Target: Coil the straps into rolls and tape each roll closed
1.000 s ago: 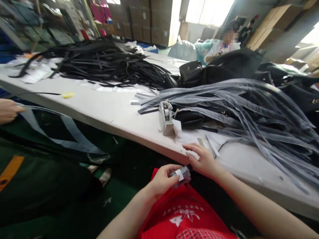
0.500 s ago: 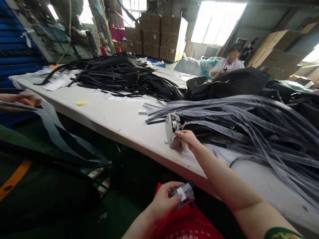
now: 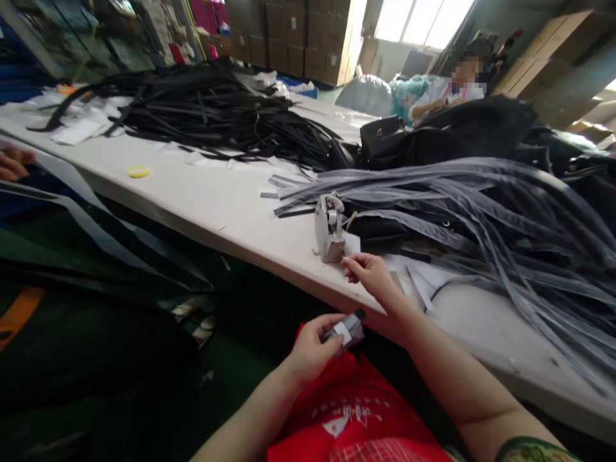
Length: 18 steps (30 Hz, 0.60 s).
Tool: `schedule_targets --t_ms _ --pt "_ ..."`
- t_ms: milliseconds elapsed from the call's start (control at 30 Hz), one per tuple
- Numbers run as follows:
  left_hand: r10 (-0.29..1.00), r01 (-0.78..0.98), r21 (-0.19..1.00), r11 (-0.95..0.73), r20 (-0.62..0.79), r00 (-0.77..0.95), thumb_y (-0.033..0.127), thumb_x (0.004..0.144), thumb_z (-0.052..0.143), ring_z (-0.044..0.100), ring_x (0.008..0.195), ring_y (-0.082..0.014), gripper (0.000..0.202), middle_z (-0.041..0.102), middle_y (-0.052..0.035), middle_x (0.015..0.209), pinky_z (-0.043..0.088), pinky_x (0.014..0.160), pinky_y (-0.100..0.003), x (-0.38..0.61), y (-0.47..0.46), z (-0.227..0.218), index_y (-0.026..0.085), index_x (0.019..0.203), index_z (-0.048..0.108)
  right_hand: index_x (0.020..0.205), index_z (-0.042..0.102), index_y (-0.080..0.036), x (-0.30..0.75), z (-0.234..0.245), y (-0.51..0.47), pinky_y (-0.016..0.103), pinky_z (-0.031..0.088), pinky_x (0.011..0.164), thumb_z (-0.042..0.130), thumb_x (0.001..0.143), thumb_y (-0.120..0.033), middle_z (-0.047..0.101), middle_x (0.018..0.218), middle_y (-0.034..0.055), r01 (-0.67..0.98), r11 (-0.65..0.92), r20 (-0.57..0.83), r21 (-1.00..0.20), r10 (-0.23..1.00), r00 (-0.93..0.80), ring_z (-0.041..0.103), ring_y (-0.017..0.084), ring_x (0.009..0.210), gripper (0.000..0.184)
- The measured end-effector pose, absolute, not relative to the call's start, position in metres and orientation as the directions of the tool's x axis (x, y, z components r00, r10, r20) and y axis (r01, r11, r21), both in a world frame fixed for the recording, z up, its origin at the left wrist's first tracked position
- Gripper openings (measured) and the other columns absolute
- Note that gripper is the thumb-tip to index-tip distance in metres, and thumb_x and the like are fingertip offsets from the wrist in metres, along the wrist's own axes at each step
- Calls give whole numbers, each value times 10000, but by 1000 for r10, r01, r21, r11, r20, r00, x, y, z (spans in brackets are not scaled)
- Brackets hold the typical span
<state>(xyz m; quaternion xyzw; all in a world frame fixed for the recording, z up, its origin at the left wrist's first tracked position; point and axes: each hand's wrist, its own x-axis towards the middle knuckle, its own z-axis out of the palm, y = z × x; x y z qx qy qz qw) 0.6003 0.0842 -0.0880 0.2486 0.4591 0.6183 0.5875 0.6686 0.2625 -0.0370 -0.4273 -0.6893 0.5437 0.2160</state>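
Note:
In front of my red apron (image 3: 356, 417), my left hand (image 3: 312, 343) is closed around a small folded bundle of dark strap in clear plastic (image 3: 356, 328), with a white patch on its side. My right hand (image 3: 368, 273) has thumb and fingers pinched together beside the front of a tape dispenser (image 3: 327, 228) at the table's near edge. Whatever lies in that pinch is too small to make out. Just right of the dispenser, long straps in clear plastic sleeves (image 3: 414, 173) spread over the table.
A white table (image 3: 192, 199) runs across the view, bearing a heap of black straps (image 3: 202, 109), black bags (image 3: 457, 138) and a yellow ring-shaped object (image 3: 139, 171). At left, another person's hand (image 3: 14, 162) holds plastic strips. A co-worker (image 3: 447, 96) sits beyond the bags.
My right hand has come off the dispenser's front and moved slightly toward me. My left hand still holds the bundle. The view has tilted down, and the other person's hand shifted left.

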Motion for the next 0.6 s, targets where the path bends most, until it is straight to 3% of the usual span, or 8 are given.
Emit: schedule_targets --t_ms 100,233,600 --pt "942 -447 894 35 -180 -284 325 727 741 687 996 -271 458 726 -140 1082 511 953 -425 598 89 -81 112 1123 650 798 673 -154 702 -18 226 196 443 469 657 796 -505 621 591 8 292 77 -155 -953 705 -692 539 94 490 351" --pt "938 -381 924 7 -139 -319 346 757 714 682 987 -257 482 714 -138 1111 549 878 -370 601 95 -76 119 1174 634 778 667 -149 735 -17 191 191 406 427 654 792 -559 590 546 -9 341 -21 -283 -940 606 -744 504 83 435 410" --pt "955 -127 988 -92 52 -292 258 849 595 655 1082 -237 397 681 -122 1202 518 957 -348 620 92 -70 138 1228 598 685 629 -144 753 -25 186 170 324 354 693 741 -527 550 466 -32 423 -93 -386 -901 617 -686 439 60 355 393"
